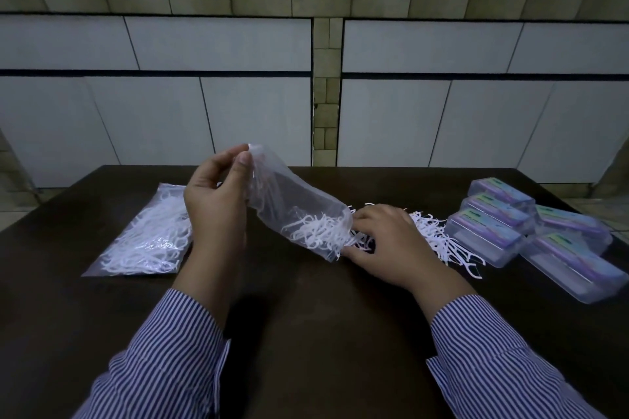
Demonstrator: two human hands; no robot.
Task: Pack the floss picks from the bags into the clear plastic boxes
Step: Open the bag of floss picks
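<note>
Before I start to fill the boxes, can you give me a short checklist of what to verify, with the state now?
1. Lifted bag emptied: not ok, picks remain at its mouth.
2. Left hand pinches the bag's closed end: ok.
3. Right hand at the loose floss picks: ok.
4. Clear boxes open: cannot tell.
5. Second bag flat on the table, still full: ok.
</note>
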